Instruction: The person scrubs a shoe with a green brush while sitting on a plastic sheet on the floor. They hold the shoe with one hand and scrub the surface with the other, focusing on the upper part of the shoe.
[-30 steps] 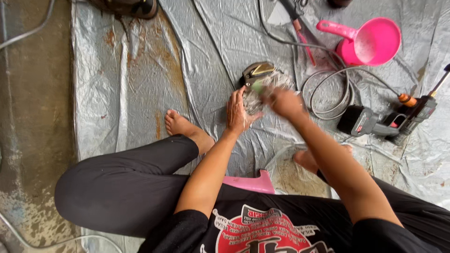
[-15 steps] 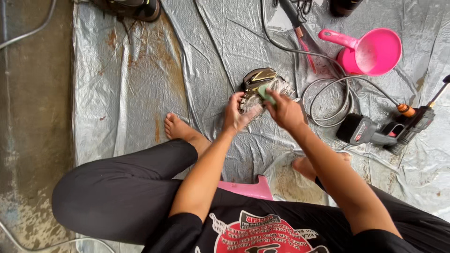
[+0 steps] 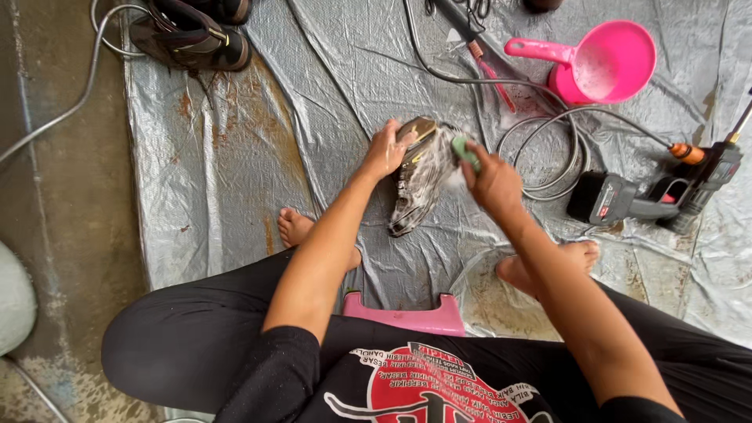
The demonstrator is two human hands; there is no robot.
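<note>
The hands work mid-tarpaulin: the left hand [image 3: 385,150] grips the soapy dark shoe [image 3: 419,176] steady on the crinkled silver tarpaulin [image 3: 235,157] while the right hand [image 3: 492,182], closed around a small green sponge [image 3: 464,149], scrubs its side.

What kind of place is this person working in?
Probably an outdoor or wet washing spot on a concrete floor: a grey tarp is spread out, with a pink water scoop, a handheld sprayer with hose, and a soapy shoe.

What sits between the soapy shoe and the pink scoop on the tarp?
In the head view, a coiled grey hose loops between the soapy shoe and the pink scoop, with a red-handled tool beside it on the tarp.
</note>
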